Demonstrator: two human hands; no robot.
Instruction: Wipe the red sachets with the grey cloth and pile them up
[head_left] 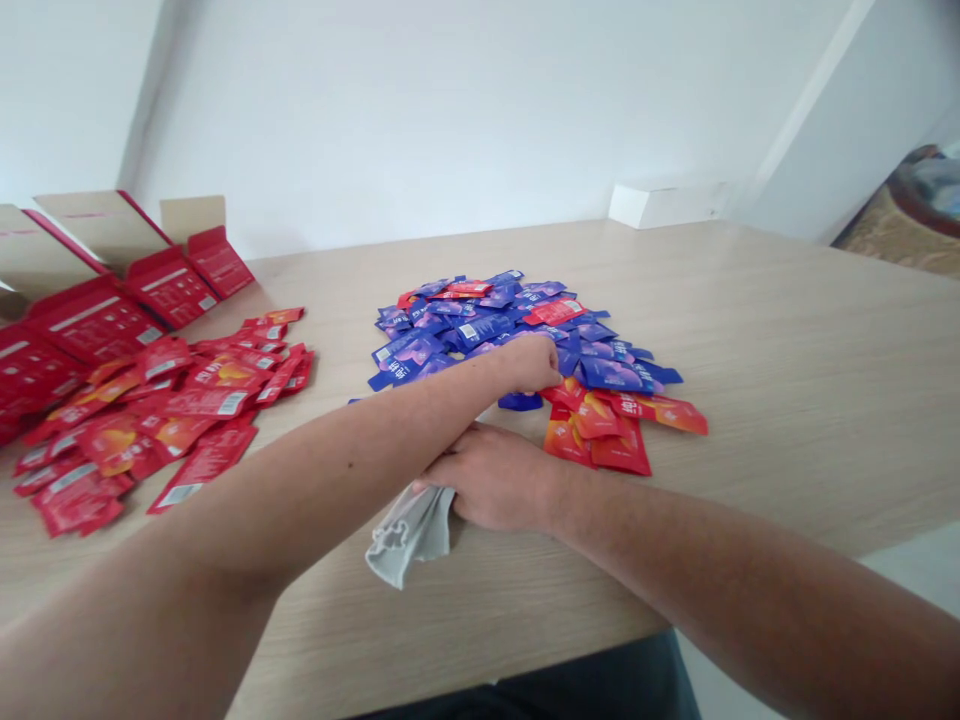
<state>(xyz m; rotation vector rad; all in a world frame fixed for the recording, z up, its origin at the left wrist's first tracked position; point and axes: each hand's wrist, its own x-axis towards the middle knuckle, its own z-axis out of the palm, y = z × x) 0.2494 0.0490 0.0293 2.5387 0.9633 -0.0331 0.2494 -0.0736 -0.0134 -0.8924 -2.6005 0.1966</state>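
Note:
My left hand [536, 362] reaches across my right forearm's line to the front right of a heap of blue-purple packets [480, 328]. Its fingers are curled closed, and whatever they hold is hidden. Several red-orange packets [600, 425] lie just beside it. Below and nearer to me, my right hand [491, 478] is closed around a light grey cloth item [411, 535] with a gathered, wavy edge; the rest of it is covered by my hand and left arm. A few red packets [555, 311] rest on top of the blue heap.
On the left of the wooden table [787, 380] lies a pile of red packets [199, 400]. Red cardboard boxes [94, 320] with raised flaps stand behind it. A white box [664, 204] sits against the back wall.

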